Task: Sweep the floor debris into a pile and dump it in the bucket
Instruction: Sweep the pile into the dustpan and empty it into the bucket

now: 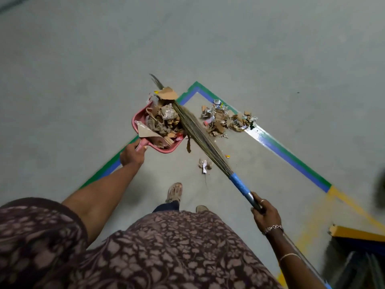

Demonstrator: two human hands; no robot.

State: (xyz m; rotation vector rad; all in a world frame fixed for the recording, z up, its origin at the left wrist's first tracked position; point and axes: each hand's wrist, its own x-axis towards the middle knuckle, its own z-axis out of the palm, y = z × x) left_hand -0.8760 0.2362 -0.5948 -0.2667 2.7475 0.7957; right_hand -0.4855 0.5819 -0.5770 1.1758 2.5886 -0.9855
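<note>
— What do the hands have?
— The right hand (264, 213) is curled tight round the grey end of the broom (200, 136), low on its handle. The left hand (132, 154) is wrapped round the handle of the pink dustpan (134, 122), fingers closed. The pan seems lifted off the floor (83, 69).

— And the rubbish?
— It's in three lots. Nearest, just ahead of the sandal (174, 192), a small clump of scraps (205, 164) lies on the floor, with a few crumbs beside the bristles. Next is the load (164, 122) heaped in the dustpan, card and crumpled wrappers, with one brown strip hanging over the open lip. Farthest, a loose pile (225, 119) sits inside the taped corner (195, 85) marked on the floor, spilling onto the blue and green lines.

— Is the bucket there?
— I can't see one anywhere in view.

— So how should this step go?
— I'd judge the pan is full, so the bristles lying across the load should press down on it like a lid while it's carried. Keep the pan level, or tipped back toward its handle, so the hanging strip and the cardboard at the far lip don't slide off. Move slowly, because the paper is light and would flutter out. The clump and the far pile will want a second scoop, I'd say, with the lip flat on the floor
</note>
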